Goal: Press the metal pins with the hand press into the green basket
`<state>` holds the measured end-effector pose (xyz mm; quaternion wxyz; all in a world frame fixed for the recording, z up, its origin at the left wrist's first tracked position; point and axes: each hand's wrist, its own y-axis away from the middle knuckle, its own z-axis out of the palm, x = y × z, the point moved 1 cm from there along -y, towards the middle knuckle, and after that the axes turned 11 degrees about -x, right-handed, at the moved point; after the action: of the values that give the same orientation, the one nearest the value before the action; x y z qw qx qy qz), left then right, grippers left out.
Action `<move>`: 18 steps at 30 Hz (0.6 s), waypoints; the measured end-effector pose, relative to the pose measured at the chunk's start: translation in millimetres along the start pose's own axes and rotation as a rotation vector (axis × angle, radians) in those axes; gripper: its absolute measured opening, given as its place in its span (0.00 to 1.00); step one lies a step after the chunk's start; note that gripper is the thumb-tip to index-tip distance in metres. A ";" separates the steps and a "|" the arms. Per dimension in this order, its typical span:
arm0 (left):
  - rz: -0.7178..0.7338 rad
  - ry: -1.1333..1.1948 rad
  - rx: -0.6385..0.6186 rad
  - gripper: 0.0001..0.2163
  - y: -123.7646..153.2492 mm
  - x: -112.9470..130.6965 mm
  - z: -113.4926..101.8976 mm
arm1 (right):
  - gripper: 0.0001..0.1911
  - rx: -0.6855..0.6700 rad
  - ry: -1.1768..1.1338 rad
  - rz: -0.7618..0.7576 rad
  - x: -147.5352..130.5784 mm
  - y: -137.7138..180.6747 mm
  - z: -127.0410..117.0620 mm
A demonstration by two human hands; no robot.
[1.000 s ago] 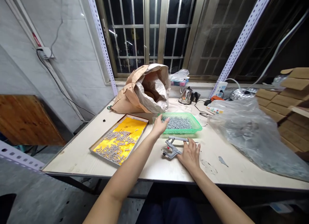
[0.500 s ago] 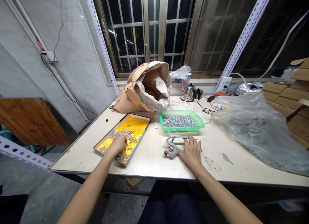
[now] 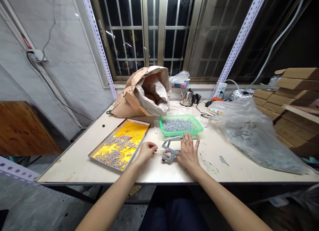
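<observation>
My left hand [image 3: 147, 150] is pinched closed over the table between the shallow tray and the grey pliers; whatever its fingertips hold is too small to make out. Many small silvery cylindrical metal pieces [image 3: 114, 158] lie on the yellow sheet in the tray [image 3: 134, 159]. My right hand [image 3: 188, 154] rests on the grey hand pliers [image 3: 171, 155], thumb and fingers around the handles. The pliers' jaw end, with a black spring and a red part, points left toward my left hand. Just behind them stands a green basket [image 3: 198, 126] filled with small metal pieces.
A large open paper sack [image 3: 124, 101] leans at the back of the table [image 3: 154, 173]. Behind the basket stand a kettle [image 3: 186, 99] and cables. A clear plastic bag [image 3: 239, 131] covers the right side, beside stacked cardboard boxes [image 3: 294, 108]. A grey scrap [image 3: 223, 160] lies nearby.
My left hand has left the metal pieces in the tray and moved right, close to the pliers' jaws. My right hand stays on the pliers. The whole view has shifted slightly.
</observation>
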<state>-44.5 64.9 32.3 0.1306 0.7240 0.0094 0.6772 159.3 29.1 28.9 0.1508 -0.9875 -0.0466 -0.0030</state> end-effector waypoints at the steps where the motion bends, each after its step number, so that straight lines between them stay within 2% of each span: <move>1: -0.018 0.012 0.003 0.06 -1.7 -5.1 9.5 | 0.34 -0.013 0.015 -0.001 -1.2 -0.7 -1.0; 6: -0.064 0.089 -0.078 0.09 -1.7 -21.0 30.4 | 0.35 -0.068 0.047 0.024 -1.9 -3.1 0.9; 18: -0.032 -0.059 -0.113 0.06 5.6 -17.1 37.6 | 0.35 -0.043 0.004 -0.001 -5.7 -4.3 5.2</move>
<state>-9.8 49.7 14.8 0.1822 0.7350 -0.0212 0.6528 153.1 34.2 25.0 0.1298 -0.9904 -0.0469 -0.0059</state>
